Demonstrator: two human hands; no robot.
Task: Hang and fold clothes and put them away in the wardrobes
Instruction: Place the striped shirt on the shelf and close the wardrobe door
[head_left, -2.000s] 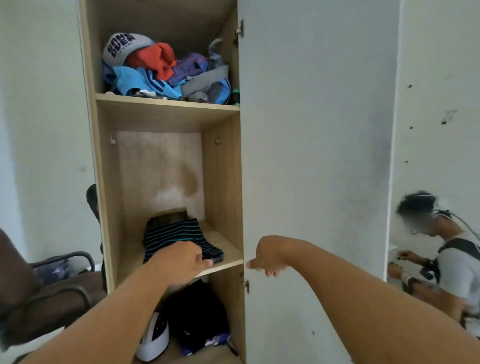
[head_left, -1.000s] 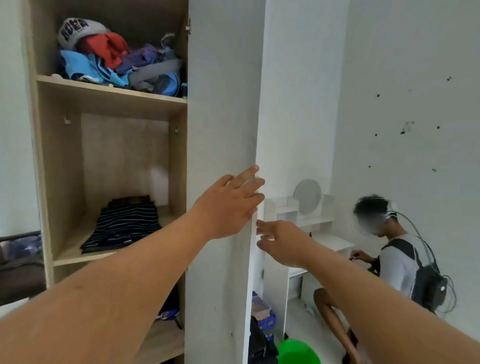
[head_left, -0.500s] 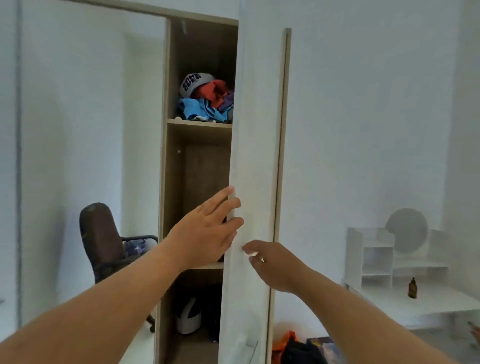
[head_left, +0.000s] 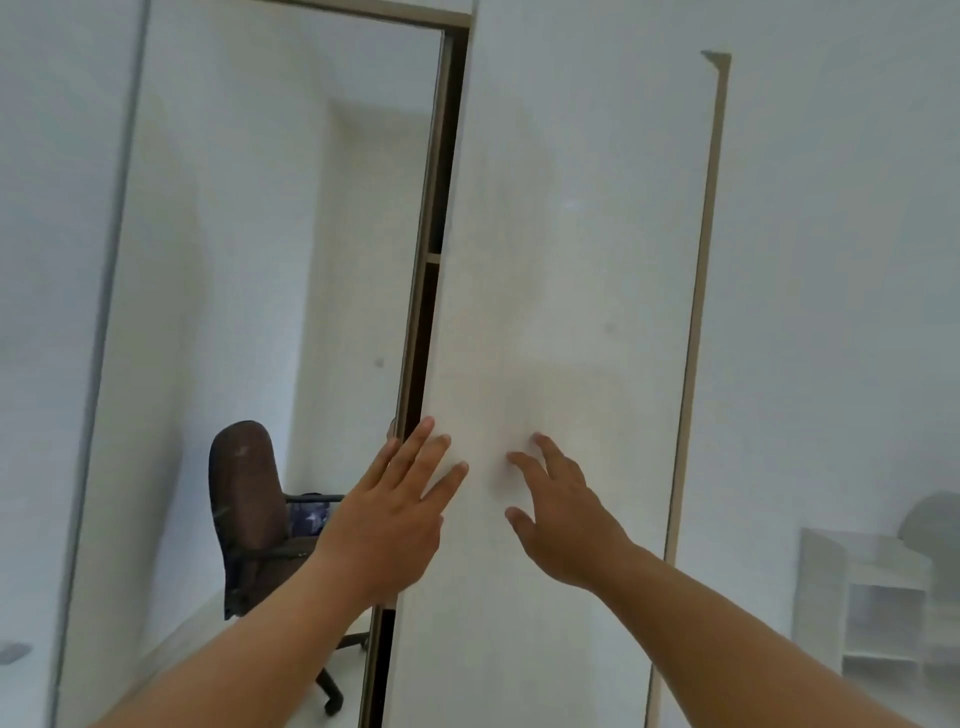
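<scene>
The left hand (head_left: 395, 514) lies flat, fingers spread, at the free edge of the tall white laminate wardrobe door (head_left: 561, 312); the right hand (head_left: 561, 514) presses open-palmed beside it; push evenly, fingers clear of the dark narrow gap (head_left: 423, 338), until shut; a brown office chair (head_left: 249, 499) stands left.

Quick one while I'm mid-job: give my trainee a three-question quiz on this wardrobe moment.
1. True or false: the wardrobe door is fully shut.
2. Which hand lies nearest the door's opening edge: A left hand, B right hand?
3. What stands left of the wardrobe?

Key: 1 false, a dark gap remains. 2 A. 3 a brown office chair.
</scene>
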